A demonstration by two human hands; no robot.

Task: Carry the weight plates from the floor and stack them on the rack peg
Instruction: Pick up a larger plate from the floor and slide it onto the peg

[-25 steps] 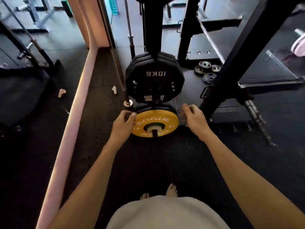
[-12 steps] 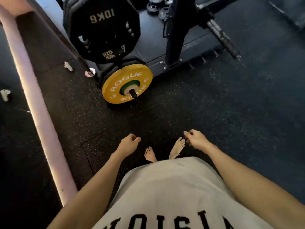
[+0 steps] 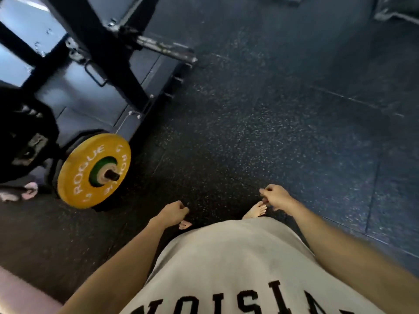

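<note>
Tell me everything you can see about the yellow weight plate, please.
The yellow weight plate is a round disc with white ROGUE lettering on its face and a green ring around a pale hub. It looks rubber-coated. It hangs upright on a dark rack peg whose end pokes through the centre, as the outermost plate, with dark plates behind it. It sits low, near the black speckled floor. Neither hand touches it.

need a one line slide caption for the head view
Yellow plate sits on the rack peg while both empty hands, left and right, hang loosely curled above the rubber floor.
</note>
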